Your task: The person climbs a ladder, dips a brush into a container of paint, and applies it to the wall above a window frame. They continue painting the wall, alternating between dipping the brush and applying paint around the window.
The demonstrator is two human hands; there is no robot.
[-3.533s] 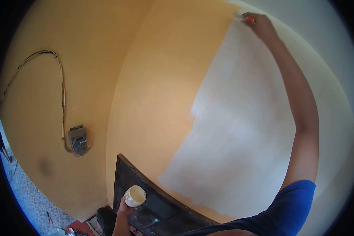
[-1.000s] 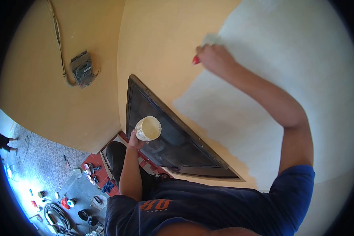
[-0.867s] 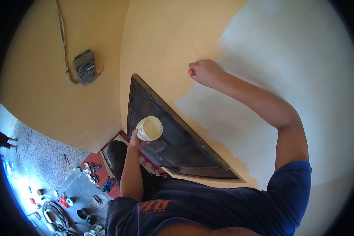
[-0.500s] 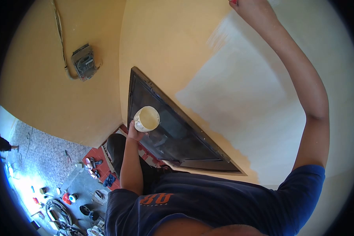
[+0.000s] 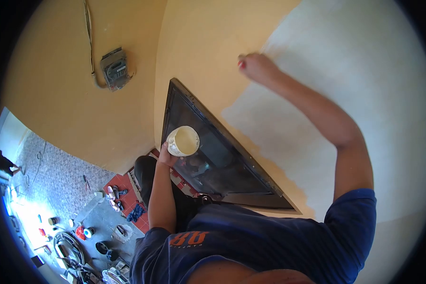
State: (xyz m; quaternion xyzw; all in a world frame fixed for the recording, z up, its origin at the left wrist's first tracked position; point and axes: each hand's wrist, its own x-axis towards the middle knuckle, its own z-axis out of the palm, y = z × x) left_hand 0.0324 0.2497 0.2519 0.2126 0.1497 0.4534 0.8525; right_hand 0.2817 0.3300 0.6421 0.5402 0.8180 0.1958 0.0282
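Brought down and leftward since the earlier frame, the right hand point(image 5: 259, 67) is now held at the ragged border between yellow wall point(image 5: 213, 47) and pale coat point(image 5: 364, 85), not near the top of the view; the work is thus judged to be centred on the middle of that border. At the far left, a meter box point(image 5: 114, 68) is seen mounted on the side wall point(image 5: 66, 94), and below it a coiled hose point(image 5: 59, 246) is laid on the floor point(image 5: 71, 173). Next, a white cup point(image 5: 172, 146) is gripped by the left hand point(image 5: 166, 156), its fingers closed round the side, in front of a dark panel point(image 5: 222, 158); the gap between cup and panel cannot be judged. Between panel and pale coat, only a narrow yellow strip point(image 5: 266, 160) is left, so little room is given there. More room is offered by the broad yellow stretch left of the right hand. Farther right, a red handle point(image 5: 242, 65) is enclosed in that hand's grip; its working end is not shown. Part of the pale coat is covered by the right forearm point(image 5: 310, 102).
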